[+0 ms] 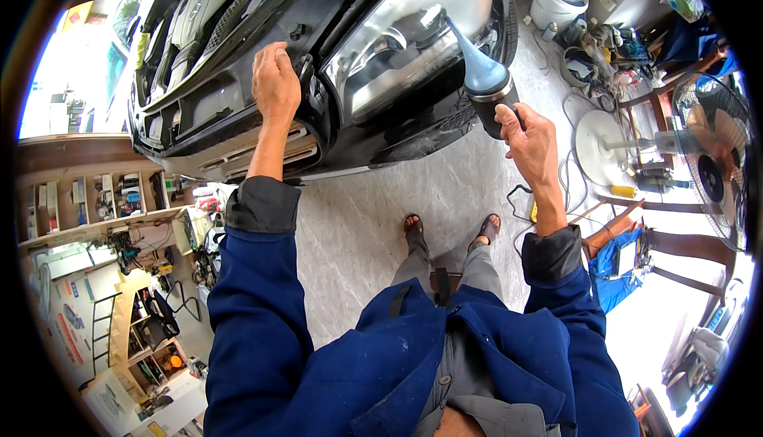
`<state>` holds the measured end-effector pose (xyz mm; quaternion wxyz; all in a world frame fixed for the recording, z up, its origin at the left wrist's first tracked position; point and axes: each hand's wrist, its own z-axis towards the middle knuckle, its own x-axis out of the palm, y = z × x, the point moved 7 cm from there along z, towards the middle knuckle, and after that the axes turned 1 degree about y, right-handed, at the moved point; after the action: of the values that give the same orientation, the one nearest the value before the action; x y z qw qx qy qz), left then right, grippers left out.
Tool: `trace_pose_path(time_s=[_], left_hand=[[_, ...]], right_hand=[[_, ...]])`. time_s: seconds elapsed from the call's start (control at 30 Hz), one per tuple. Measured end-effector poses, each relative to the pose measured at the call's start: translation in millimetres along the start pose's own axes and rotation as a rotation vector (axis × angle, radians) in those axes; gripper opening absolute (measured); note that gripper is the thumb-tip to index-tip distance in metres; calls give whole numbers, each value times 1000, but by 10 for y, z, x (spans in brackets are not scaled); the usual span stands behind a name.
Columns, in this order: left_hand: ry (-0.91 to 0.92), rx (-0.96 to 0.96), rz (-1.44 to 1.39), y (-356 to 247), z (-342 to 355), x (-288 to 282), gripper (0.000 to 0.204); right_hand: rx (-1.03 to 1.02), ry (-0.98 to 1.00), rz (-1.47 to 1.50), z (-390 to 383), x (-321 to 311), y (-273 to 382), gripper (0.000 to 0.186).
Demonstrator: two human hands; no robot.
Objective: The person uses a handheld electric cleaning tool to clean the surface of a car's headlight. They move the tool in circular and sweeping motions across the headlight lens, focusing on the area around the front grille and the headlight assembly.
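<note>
My right hand (529, 143) is closed around the black body of a headlight steaming cup (490, 108). A translucent blue funnel spout (480, 67) tops the cup, its narrow tip tilted up and left against or just before the headlight lens (377, 59). The lens looks glossy, with bright reflections. On the left, my left hand (276, 86) is at the black car's front edge beside the headlight, fingers loosely bent and nothing visible in them. Its fingertips seem to rest on the black car body (318, 20), though the contact is partly hidden.
The engine bay (195, 32) lies open at upper left. A standing fan (711, 175), wooden chairs (691, 244), loose cables (568, 175) and a white bucket (559, 0) crowd the right side. Shelves (99, 226) with tools stand left. Grey floor (350, 238) lies beneath me.
</note>
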<state>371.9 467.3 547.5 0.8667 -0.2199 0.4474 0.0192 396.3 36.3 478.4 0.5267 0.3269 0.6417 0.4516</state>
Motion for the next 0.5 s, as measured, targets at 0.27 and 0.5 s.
trace_pose_path(time_s=[0.27,0.5], left_hand=[[-16,22,0,10,-4,2,34],[-11,10,-4,0,-2,-1,36]], right_hand=[[-51,37,-50,27,-11,137,46],[-108,74,-67,21,52,257,45]])
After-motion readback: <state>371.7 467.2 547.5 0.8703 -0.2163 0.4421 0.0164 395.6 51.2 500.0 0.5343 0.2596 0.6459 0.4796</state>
